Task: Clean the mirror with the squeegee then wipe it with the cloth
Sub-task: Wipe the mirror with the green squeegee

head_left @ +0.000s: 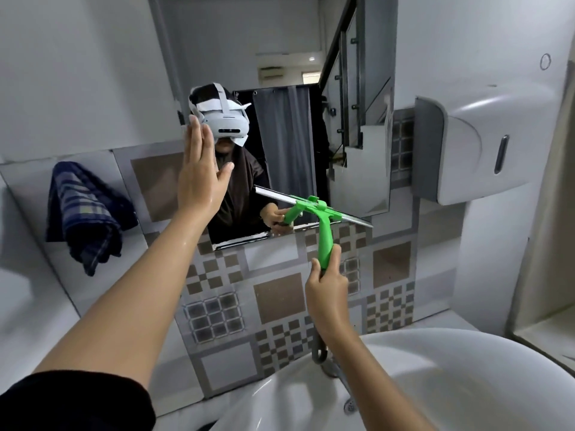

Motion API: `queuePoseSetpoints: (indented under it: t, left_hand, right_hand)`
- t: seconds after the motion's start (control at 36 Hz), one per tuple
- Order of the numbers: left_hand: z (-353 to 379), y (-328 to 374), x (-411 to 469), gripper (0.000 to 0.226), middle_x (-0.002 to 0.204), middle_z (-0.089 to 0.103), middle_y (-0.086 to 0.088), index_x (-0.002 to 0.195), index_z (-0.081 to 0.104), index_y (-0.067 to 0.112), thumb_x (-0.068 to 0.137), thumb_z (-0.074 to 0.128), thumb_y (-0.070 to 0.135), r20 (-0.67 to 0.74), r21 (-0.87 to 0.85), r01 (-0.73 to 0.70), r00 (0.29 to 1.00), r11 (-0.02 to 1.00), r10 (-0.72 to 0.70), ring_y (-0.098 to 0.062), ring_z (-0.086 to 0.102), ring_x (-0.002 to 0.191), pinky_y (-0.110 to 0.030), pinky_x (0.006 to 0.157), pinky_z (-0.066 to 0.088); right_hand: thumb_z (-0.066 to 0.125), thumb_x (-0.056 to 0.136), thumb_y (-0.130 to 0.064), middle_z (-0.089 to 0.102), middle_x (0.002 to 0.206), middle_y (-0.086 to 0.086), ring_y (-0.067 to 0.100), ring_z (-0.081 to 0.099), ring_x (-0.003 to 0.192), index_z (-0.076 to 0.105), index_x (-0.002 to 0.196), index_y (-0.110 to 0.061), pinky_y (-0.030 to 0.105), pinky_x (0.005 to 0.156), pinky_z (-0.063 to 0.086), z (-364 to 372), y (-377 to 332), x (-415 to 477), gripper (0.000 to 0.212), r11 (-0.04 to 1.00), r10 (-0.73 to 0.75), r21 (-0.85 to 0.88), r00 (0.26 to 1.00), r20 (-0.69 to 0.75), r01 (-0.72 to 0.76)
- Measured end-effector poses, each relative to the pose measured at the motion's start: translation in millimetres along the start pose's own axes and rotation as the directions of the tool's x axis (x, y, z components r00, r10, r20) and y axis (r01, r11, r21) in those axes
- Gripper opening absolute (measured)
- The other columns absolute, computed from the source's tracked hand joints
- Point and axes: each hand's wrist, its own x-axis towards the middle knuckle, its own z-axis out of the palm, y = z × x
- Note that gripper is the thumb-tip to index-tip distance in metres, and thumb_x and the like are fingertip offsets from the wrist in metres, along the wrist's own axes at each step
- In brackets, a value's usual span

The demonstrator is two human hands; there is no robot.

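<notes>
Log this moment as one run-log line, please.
stage: squeegee pass | right hand: gripping green squeegee, blade at mirror lower edge | left hand: open, flat at mirror | cloth: hanging left, untouched

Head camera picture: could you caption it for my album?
Right hand draws a green squeegee along the mirror's lower edge, left hand open, plaid cloth hanging unused.
</notes>
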Motion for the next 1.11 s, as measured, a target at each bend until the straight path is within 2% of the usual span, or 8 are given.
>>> queuePoseSetpoints:
  t: [0.19,0.31,0.42,0.61,0.81,0.94,1.03,1.11]
  left_hand:
    - [3,-7,-9,0.075,0.157,-0.004,-0.009,0.147,0.004,0.009,0.093,0.054,0.023,0.006,0.012,-0.04,0.999,0.999,0.04,-0.022,-0.001,0.144,-0.024,0.101,0.027]
    - [9,-14,-19,0.074,0.156,0.0,-0.012,0.146,0.006,0.006,0.092,0.054,0.021,0.03,0.011,-0.071,0.997,0.997,0.07,-0.025,0.001,0.144,-0.026,0.11,0.019]
    - [14,-19,-27,0.073,0.156,0.002,-0.014,0.145,0.007,0.005,0.092,0.054,0.018,0.031,-0.002,-0.089,0.996,0.996,0.089,-0.026,0.001,0.144,-0.021,0.11,0.006]
    - [19,-23,-40,0.071,0.156,0.003,-0.014,0.145,0.008,0.005,0.092,0.054,0.019,0.034,0.0,-0.097,0.995,0.995,0.097,-0.026,0.001,0.144,-0.022,0.11,0.011]
    - [20,-22,-52,0.072,0.157,0.002,-0.01,0.146,0.007,0.006,0.091,0.054,0.017,0.069,0.0,-0.068,0.995,0.998,0.068,-0.024,0.0,0.144,-0.028,0.108,0.032]
    - [17,-17,-61,0.068,0.156,0.004,-0.012,0.145,0.012,0.003,0.093,0.052,0.02,0.096,-0.029,-0.053,0.994,0.998,0.055,-0.024,0.002,0.144,-0.023,0.108,0.02]
    - [9,-6,-67,0.059,0.155,0.016,-0.011,0.144,0.021,0.003,0.095,0.049,0.023,0.087,-0.117,-0.081,0.992,0.99,0.091,-0.022,0.01,0.143,-0.015,0.11,0.008]
    - [-4,10,-74,0.051,0.148,0.033,-0.011,0.138,0.036,0.004,0.095,0.047,0.029,0.131,-0.244,-0.171,0.97,0.955,0.207,-0.02,0.023,0.14,-0.032,0.116,0.018]
  right_hand:
    - [0.038,0.097,-0.028,0.046,0.058,0.004,0.015,0.043,0.046,0.008,0.144,-0.029,0.029,0.042,0.038,30,1,-22,0.056,0.994,-0.038,-0.097,0.998,0.052,0.043]
    - [0.04,0.096,-0.028,0.051,0.061,0.004,0.017,0.049,0.049,0.01,0.143,-0.029,0.038,0.047,0.051,36,6,-28,0.056,0.987,-0.061,-0.144,0.996,0.062,0.07]
    - [0.042,0.095,-0.025,0.055,0.066,0.007,0.02,0.051,0.051,0.012,0.143,-0.028,0.038,0.048,0.051,39,12,-33,0.057,0.977,-0.082,-0.191,0.995,0.065,0.093]
    - [0.042,0.095,-0.025,0.056,0.066,0.006,0.022,0.055,0.054,0.011,0.143,-0.03,0.04,0.05,0.053,37,22,-39,0.057,0.96,-0.083,-0.259,0.991,0.103,0.107]
    - [0.044,0.095,-0.028,0.054,0.068,0.004,0.016,0.05,0.054,0.012,0.146,-0.029,0.03,0.046,0.04,31,35,-53,0.06,0.956,-0.047,-0.285,0.993,0.107,0.076]
    - [0.046,0.094,-0.03,0.051,0.064,-0.002,0.01,0.046,0.052,0.018,0.145,-0.029,0.021,0.045,0.034,23,38,-71,0.058,0.961,-0.064,-0.26,0.991,0.114,0.092]
    - [0.048,0.093,-0.03,0.05,0.061,-0.004,0.008,0.044,0.048,0.022,0.144,-0.031,0.019,0.043,0.032,18,30,-77,0.056,0.969,-0.101,-0.21,0.985,0.139,0.129]
    - [0.05,0.093,-0.025,0.054,0.061,0.0,0.01,0.045,0.047,0.026,0.142,-0.032,0.027,0.043,0.04,10,17,-73,0.056,0.974,-0.153,-0.139,0.97,0.188,0.181]
